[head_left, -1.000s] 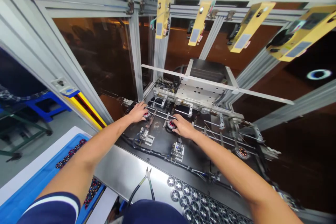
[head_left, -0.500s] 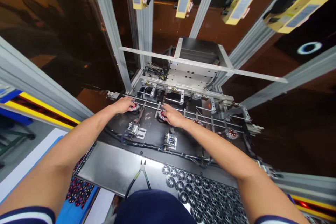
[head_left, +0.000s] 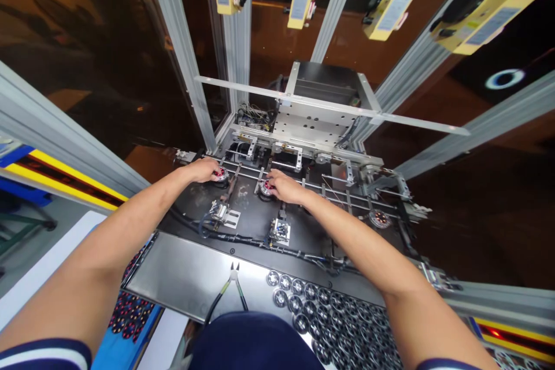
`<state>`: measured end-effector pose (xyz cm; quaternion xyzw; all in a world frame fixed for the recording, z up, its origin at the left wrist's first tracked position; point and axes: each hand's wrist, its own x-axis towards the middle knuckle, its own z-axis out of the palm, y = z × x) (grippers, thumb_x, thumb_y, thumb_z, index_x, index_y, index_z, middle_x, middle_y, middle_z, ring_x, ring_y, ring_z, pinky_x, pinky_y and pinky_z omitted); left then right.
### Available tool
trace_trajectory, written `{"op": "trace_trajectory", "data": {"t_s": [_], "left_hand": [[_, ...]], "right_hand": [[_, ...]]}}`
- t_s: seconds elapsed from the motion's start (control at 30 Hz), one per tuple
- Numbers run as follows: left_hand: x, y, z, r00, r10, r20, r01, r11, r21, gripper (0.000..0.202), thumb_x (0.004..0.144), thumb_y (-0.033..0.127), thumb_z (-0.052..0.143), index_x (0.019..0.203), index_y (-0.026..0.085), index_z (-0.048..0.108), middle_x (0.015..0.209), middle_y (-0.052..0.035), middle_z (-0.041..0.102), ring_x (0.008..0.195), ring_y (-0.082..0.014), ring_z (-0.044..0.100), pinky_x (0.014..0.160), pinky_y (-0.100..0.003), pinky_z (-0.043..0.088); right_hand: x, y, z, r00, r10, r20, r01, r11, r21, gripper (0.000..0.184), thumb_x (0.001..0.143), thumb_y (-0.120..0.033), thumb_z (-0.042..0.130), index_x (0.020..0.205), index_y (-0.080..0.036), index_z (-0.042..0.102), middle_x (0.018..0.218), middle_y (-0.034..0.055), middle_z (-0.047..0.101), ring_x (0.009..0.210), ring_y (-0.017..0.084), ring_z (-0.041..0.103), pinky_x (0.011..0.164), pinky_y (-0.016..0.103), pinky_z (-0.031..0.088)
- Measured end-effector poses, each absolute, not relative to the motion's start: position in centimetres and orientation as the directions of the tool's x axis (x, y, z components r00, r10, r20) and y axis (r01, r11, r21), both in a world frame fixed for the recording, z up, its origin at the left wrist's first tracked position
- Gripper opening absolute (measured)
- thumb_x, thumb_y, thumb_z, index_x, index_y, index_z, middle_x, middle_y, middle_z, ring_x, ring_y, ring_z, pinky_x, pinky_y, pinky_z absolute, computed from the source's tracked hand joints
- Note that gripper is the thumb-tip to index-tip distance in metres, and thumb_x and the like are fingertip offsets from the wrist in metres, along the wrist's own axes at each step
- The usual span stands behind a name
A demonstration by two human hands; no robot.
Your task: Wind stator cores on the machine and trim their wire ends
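My left hand (head_left: 205, 170) is closed on the edge of a round metal part with a red ring (head_left: 221, 174), at the left end of the machine's fixture row. To its right, my right hand (head_left: 284, 187) grips a similar round red-centred part (head_left: 265, 187) with thumb and fingers, partly covering it. Both parts are at their dark round seats; whether they are lifted clear cannot be made out. Another round part with copper-coloured spots (head_left: 380, 219) sits at the right end of the row, apart from both hands.
Pliers (head_left: 234, 280) lie open on the metal tray (head_left: 182, 272). Many round metal parts (head_left: 310, 307) fill its right side. Red-spotted parts (head_left: 130, 315) are at lower left. Clamp blocks (head_left: 281, 231), cables and a crossbar (head_left: 329, 105) surround the work area; yellow units (head_left: 301, 0) hang above.
My fingers have drawn in around the rims of both round parts, and more of each part shows. The view has shifted slightly; both arms stay in nearly the same place.
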<state>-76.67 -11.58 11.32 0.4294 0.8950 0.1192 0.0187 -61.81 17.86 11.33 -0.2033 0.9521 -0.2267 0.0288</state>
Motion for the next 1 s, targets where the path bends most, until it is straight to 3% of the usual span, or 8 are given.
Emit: {"op": "trace_trajectory", "data": {"t_s": [0.2, 0.3, 0.37, 0.53, 0.67, 0.8, 0.9, 1.0], "left_hand": [[-75.6, -11.1, 12.9, -0.600, 0.793, -0.105, 0.768, 0.608, 0.201, 0.034, 0.092, 0.035, 0.059, 0.122, 0.017, 0.058, 0.123, -0.0096, 0.061, 0.104, -0.0223, 0.063, 0.087, -0.043, 0.055], [-75.1, -10.7, 13.8, -0.612, 0.779, -0.134, 0.753, 0.626, 0.204, 0.033, 0.092, 0.034, 0.059, 0.121, 0.018, 0.059, 0.123, -0.0093, 0.061, 0.104, -0.0221, 0.063, 0.087, -0.042, 0.055], [-74.6, -10.5, 14.0, -0.635, 0.760, -0.139, 0.730, 0.649, 0.215, 0.033, 0.092, 0.034, 0.059, 0.121, 0.018, 0.059, 0.123, -0.0093, 0.061, 0.104, -0.0221, 0.063, 0.087, -0.042, 0.055], [-73.2, -10.4, 14.6, -0.727, 0.682, -0.082, 0.645, 0.718, 0.259, 0.033, 0.092, 0.034, 0.059, 0.121, 0.017, 0.058, 0.123, -0.0097, 0.061, 0.104, -0.0223, 0.063, 0.088, -0.044, 0.055], [-70.8, -12.3, 16.8, -0.791, 0.607, 0.080, 0.601, 0.745, 0.288, 0.036, 0.091, 0.034, 0.060, 0.122, 0.016, 0.058, 0.131, -0.0108, 0.058, 0.117, -0.0266, 0.058, 0.097, -0.051, 0.049], [-63.2, -17.7, 18.1, -0.799, 0.550, 0.242, 0.601, 0.735, 0.315, 0.029, 0.097, 0.032, 0.047, 0.117, 0.018, 0.062, 0.146, -0.0133, 0.046, 0.133, -0.0276, 0.046, 0.111, -0.052, 0.037], [-55.6, -22.1, 15.7, -0.783, 0.557, 0.277, 0.622, 0.717, 0.315, 0.029, 0.099, 0.030, 0.041, 0.111, 0.015, 0.063, 0.148, -0.0141, 0.045, 0.134, -0.0242, 0.046, 0.110, -0.044, 0.041], [-49.9, -24.7, 10.2, -0.775, 0.586, 0.237, 0.632, 0.720, 0.287, 0.024, 0.096, 0.026, 0.046, 0.094, 0.014, 0.067, 0.136, -0.0177, 0.056, 0.124, -0.0270, 0.056, 0.101, -0.043, 0.049]], "right_hand": [[-58.0, 16.5, 15.9, -0.953, -0.233, 0.194, -0.303, 0.773, -0.558, 0.013, 0.091, -0.024, 0.059, 0.090, -0.013, 0.066, 0.120, 0.0149, 0.063, 0.115, 0.026, 0.059, 0.102, 0.048, 0.045], [-52.4, 14.9, 18.4, -0.951, -0.178, 0.254, -0.301, 0.726, -0.619, 0.014, 0.094, -0.025, 0.053, 0.089, -0.017, 0.063, 0.124, 0.0146, 0.061, 0.116, 0.024, 0.059, 0.101, 0.044, 0.046], [-47.8, 13.6, 19.2, -0.957, -0.164, 0.240, -0.286, 0.677, -0.678, 0.015, 0.096, -0.028, 0.051, 0.089, -0.019, 0.061, 0.126, 0.0124, 0.061, 0.117, 0.022, 0.059, 0.100, 0.041, 0.048], [-38.5, 11.3, 17.9, -0.996, -0.094, 0.007, -0.047, 0.439, -0.897, 0.014, 0.094, -0.032, 0.055, 0.088, -0.023, 0.063, 0.131, 0.0101, 0.060, 0.122, 0.024, 0.057, 0.100, 0.037, 0.048], [-35.9, 9.3, 15.1, -0.982, -0.188, -0.025, -0.067, 0.467, -0.882, 0.010, 0.094, -0.030, 0.055, 0.090, -0.023, 0.062, 0.131, 0.0103, 0.060, 0.120, 0.024, 0.059, 0.099, 0.037, 0.049], [-37.2, 5.9, 11.0, -0.944, -0.320, 0.078, -0.274, 0.633, -0.723, 0.014, 0.096, -0.023, 0.047, 0.100, -0.019, 0.060, 0.131, 0.0158, 0.057, 0.121, 0.024, 0.058, 0.098, 0.040, 0.051], [-39.8, 2.3, 7.6, -0.905, -0.409, 0.119, -0.387, 0.676, -0.627, 0.014, 0.092, -0.016, 0.051, 0.100, -0.014, 0.063, 0.130, 0.0193, 0.057, 0.121, 0.027, 0.057, 0.100, 0.042, 0.050], [-42.7, -1.4, 4.9, -0.856, -0.501, 0.124, -0.479, 0.683, -0.551, 0.009, 0.086, -0.013, 0.061, 0.093, -0.012, 0.066, 0.125, 0.0176, 0.060, 0.120, 0.028, 0.057, 0.100, 0.040, 0.051]]}}
